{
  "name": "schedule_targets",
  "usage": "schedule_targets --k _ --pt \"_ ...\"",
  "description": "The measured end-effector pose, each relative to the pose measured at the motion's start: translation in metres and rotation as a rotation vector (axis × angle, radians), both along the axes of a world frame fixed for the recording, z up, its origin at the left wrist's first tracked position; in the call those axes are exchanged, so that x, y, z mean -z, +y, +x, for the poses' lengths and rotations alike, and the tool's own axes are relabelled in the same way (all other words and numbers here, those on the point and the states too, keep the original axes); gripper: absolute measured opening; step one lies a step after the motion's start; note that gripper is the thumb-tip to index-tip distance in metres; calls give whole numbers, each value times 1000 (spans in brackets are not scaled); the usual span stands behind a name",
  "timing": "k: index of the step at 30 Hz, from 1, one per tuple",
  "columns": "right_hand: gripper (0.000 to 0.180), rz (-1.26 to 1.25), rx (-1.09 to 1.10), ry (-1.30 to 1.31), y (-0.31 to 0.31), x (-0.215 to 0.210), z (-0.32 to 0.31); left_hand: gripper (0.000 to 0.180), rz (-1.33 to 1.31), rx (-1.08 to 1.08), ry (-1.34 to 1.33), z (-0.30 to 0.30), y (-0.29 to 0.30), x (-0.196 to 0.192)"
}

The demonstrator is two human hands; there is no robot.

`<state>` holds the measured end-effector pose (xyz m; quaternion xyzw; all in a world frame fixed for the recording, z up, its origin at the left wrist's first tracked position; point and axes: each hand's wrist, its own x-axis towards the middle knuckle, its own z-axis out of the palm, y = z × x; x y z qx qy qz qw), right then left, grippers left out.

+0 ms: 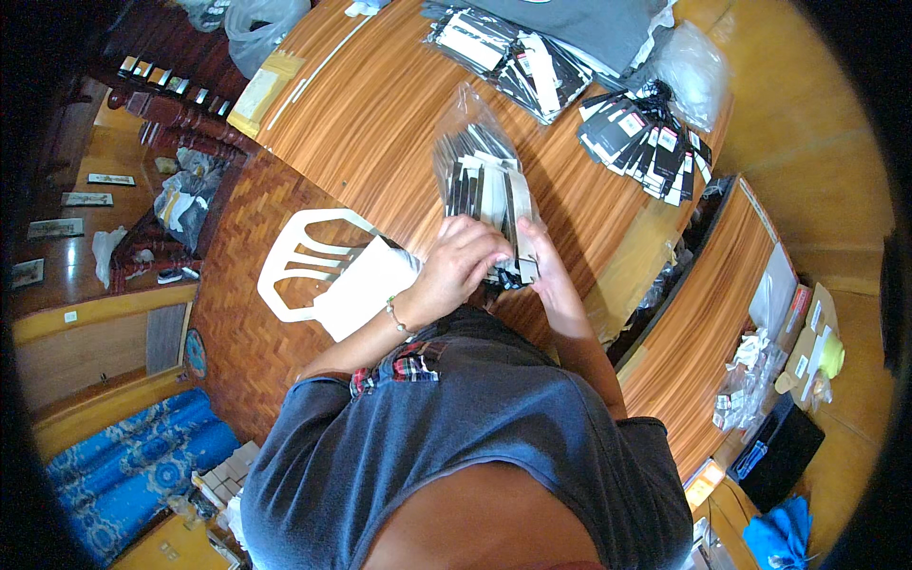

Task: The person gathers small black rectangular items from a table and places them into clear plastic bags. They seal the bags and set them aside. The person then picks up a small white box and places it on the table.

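Here we are, both hands together at the near edge of the wood-grain table (pixel 351 133), and between them sits the clear bag (pixel 470 185), packed with black and white tags. It lies lengthwise away from us, its loose, see-through end pointing to the far side. Our left hand (pixel 465 249), a bracelet (pixel 394 313) on its wrist, is bent over the near end of the bag, fingers curled toward the thumb; we can't tell whether they pinch anything or merely rest there. Our right hand (pixel 538 252) has the bag's right side in its grasp, thumb up along the edge, the other fingers mostly hidden. Just below the fingers, some small dark pieces (pixel 510 280) peek out, too small for us to make out.

Look to the far side of the table: a stack of tags (pixel 475 47) lies beside another pile (pixel 543 76), both near a grey cloth (pixel 579 28). Over to the right, we've got a fanned bunch of black tags (pixel 646 142), with a crumpled plastic bag (pixel 689 71) just behind it. And down on our left, a white chair (pixel 275 271) stands on the floor (pixel 233 351), close to the table.
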<state>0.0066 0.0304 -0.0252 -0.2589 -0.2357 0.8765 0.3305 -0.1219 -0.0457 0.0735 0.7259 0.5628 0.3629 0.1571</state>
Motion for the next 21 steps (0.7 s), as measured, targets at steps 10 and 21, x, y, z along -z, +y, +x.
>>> schedule_targets --k 10,21 --pt "51 60 145 -99 -10 -21 -10 6 10 151 14 12 -7 13" --pt "43 -194 -7 161 -12 -2 6 8 192 85 74 12 7 18"
